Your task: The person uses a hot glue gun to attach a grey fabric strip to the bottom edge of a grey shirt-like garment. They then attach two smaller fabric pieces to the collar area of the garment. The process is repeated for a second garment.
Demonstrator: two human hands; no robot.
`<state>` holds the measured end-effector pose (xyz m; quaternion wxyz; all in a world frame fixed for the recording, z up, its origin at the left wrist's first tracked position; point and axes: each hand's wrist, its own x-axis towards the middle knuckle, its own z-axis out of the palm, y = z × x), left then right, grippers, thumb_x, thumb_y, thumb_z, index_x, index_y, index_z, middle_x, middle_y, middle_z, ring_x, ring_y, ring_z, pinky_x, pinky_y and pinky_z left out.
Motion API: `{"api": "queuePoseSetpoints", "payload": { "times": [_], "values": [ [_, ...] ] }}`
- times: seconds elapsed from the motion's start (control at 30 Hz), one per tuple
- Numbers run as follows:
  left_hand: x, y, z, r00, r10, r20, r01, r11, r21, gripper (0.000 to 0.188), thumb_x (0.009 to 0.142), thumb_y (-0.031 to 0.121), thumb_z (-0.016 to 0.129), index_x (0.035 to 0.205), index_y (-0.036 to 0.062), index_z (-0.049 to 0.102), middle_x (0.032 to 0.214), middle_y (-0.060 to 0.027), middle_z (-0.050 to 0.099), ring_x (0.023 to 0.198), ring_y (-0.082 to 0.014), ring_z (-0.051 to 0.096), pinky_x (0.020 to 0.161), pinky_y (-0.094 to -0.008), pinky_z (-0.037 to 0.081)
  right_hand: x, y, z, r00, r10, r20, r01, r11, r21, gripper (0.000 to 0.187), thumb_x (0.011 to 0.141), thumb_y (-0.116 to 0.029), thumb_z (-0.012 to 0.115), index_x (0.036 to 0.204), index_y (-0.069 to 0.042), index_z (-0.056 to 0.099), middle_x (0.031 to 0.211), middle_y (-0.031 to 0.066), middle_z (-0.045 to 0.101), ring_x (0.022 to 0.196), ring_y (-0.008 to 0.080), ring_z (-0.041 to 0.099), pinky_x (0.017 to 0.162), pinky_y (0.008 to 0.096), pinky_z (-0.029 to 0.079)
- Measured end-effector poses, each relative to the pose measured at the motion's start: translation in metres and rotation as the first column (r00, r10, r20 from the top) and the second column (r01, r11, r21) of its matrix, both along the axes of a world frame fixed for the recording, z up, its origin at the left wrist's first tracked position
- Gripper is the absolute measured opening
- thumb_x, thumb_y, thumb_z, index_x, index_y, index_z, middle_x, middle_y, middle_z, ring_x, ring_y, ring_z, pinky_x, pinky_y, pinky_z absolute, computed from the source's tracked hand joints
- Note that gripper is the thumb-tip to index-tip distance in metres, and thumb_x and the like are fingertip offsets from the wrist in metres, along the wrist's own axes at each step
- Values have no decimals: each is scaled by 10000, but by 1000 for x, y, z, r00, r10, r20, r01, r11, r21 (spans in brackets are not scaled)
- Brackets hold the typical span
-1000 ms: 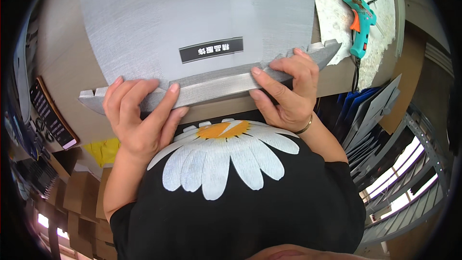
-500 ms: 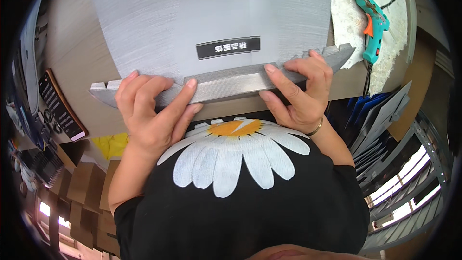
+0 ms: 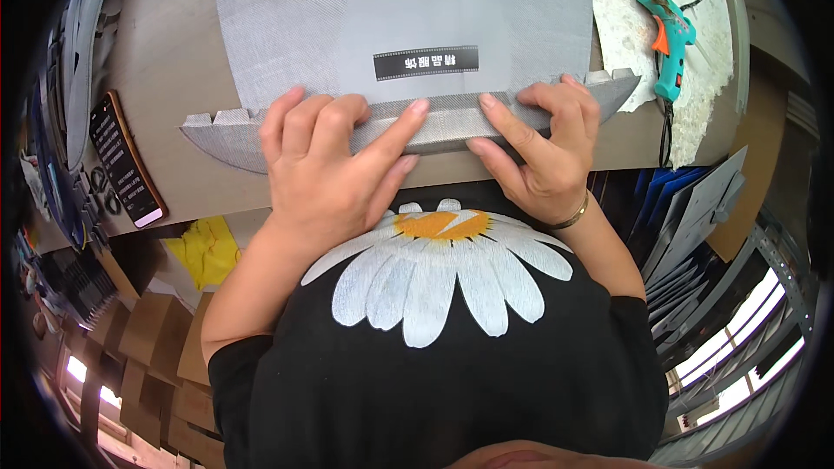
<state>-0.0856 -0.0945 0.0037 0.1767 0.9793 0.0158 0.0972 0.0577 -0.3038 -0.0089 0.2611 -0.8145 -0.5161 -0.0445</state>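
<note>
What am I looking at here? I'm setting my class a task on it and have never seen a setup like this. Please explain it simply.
There is no machine: these are a person's own bare hands. The picture comes from a wide fisheye camera worn on the head, looking down, so straight edges seem bent, and left in the picture is the person's left.

On the table lies a large grey sheet with a black label. The left hand and right hand have their fingers on a grey strip along its near edge; how firmly they grip is unclear.

To the right, a teal glue gun lies on a stained white sheet. To the left is a phone.
</note>
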Motion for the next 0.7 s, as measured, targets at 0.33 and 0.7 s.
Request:
{"api": "queuePoseSetpoints", "payload": {
  "times": [0.33,0.7],
  "values": [
    [4,-9,-1,999,37,4,-38,997,71,423,782,313,776,1200,262,741,995,-25,489,976,-228,461,1017,-474,330,7,-6,10,997,-12,74,17,998,-68,433,696,-350,834,1083,-175,748,1091,74,609,1014,290,545,953,514,413],
    [6,-14,-2,999,21,44,-23,998,51,411,786,313,777,1191,252,742,999,-20,495,978,-227,452,981,-459,340,5,4,9,997,53,63,-41,985,-168,512,698,-427,815,1185,-285,743,1455,146,514,1356,333,443,1136,509,278]
  ]
}}
